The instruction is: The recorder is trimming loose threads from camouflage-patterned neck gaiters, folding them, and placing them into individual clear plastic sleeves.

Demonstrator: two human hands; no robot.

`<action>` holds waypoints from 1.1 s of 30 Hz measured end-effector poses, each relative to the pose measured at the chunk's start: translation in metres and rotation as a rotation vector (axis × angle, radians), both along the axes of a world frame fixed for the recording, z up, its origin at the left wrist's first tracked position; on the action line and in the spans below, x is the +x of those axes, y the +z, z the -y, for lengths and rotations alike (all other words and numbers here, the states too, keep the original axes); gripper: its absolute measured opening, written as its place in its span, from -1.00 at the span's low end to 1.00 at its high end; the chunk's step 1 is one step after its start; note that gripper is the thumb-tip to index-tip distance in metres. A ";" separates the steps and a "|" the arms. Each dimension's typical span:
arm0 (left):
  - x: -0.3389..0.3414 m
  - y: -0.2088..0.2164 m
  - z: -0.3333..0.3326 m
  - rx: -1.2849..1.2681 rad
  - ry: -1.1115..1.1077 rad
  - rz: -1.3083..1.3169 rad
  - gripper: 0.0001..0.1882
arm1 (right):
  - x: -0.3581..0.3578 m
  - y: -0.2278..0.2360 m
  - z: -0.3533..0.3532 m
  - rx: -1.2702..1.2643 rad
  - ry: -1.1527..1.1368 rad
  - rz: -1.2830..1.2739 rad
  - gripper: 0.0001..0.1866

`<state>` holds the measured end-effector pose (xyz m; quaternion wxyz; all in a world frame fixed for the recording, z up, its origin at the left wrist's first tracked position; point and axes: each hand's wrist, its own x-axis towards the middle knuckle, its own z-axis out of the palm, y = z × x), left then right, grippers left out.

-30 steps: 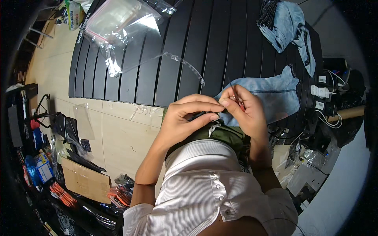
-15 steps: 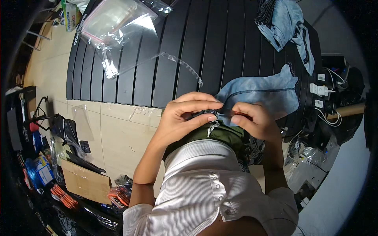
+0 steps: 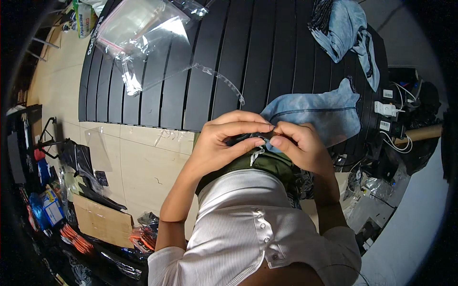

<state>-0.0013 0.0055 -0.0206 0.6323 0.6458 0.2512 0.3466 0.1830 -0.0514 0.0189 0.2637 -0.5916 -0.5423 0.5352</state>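
Observation:
A light blue, denim-look cloth piece (image 3: 329,119) with a dark seam and dark edging lies over the table's near edge, its left end gathered between my hands. My left hand (image 3: 226,136) is closed on that dark-edged end, thumb below and fingers above. My right hand (image 3: 305,145) is pinched closed right beside it, its fingertips almost meeting those of the left. Whatever the right fingers hold is hidden behind them. Below the hands hangs a white drawstring (image 3: 256,155) on green shorts (image 3: 274,164).
The slatted black table (image 3: 191,102) carries clear plastic bags (image 3: 138,28) at its far left, a curled clear strip (image 3: 219,76), and more blue cloth (image 3: 346,33) at the far right. White chargers with cables (image 3: 385,108) sit right of it. A cardboard piece (image 3: 102,217) lies on the left.
My right hand has moved left, up against the left fingertips. A small reddish-brown thing that showed in its fingers is now hidden. My left hand stays almost still.

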 end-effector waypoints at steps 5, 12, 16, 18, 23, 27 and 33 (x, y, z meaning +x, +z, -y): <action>0.002 0.001 -0.002 0.047 -0.002 -0.018 -0.73 | -0.002 -0.004 0.002 0.045 -0.027 0.005 -0.81; 0.002 0.003 -0.003 0.063 0.012 -0.043 -0.71 | 0.001 -0.003 0.002 -0.006 0.010 0.027 -0.82; 0.002 0.003 -0.003 0.056 0.003 -0.050 -0.70 | 0.001 -0.006 0.004 -0.005 -0.007 0.029 -0.83; 0.002 0.002 -0.002 0.062 0.002 -0.050 -0.70 | 0.000 -0.007 0.004 0.025 -0.010 0.004 -0.84; 0.004 0.002 -0.004 0.057 0.006 -0.028 -0.70 | 0.001 -0.006 0.004 0.045 -0.016 0.025 -0.83; 0.001 -0.002 -0.004 0.031 -0.003 -0.007 -0.65 | 0.000 0.000 0.001 -0.008 -0.028 0.051 -0.82; -0.006 0.002 -0.003 -0.258 0.024 0.074 -0.43 | 0.010 -0.014 0.009 0.105 -0.147 0.046 -0.81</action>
